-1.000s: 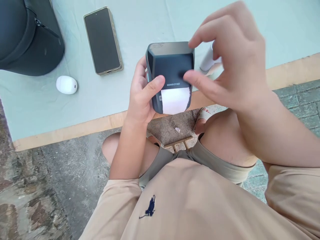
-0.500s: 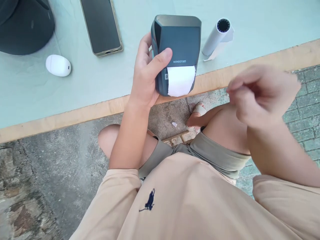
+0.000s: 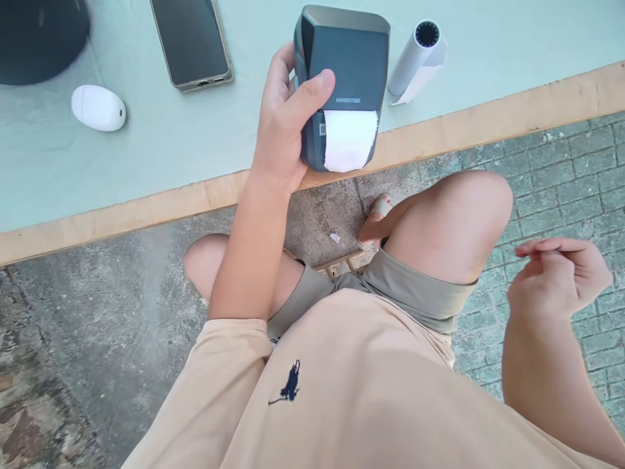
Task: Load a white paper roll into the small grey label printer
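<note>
My left hand [image 3: 286, 124] grips a dark blue label printer [image 3: 349, 65] at the table's front edge, the thumb lying across its face. A strip of white label paper [image 3: 350, 140] sticks out at the printer's near end, its right edge ragged. Off to the right, beyond my knee and over the brick paving, my right hand [image 3: 559, 273] is closed with thumb and fingers pinched together. Whatever it may hold is too hidden to make out. Just right of the printer stands a white paper roll [image 3: 413, 62] with a dark toothed core and a loose flap.
A phone [image 3: 193, 42] lies face up on the pale green tabletop [image 3: 185, 150]. Left of it are a white earbud case [image 3: 98, 107] and a black rounded object [image 3: 41, 42]. The wooden table edge [image 3: 195, 198] runs across. A paper scrap [image 3: 334, 238] lies on the ground.
My right hand has moved down and to the right, away from the table edge, still closed. The left hand keeps its hold on the printer. The whole view has shifted slightly.
</note>
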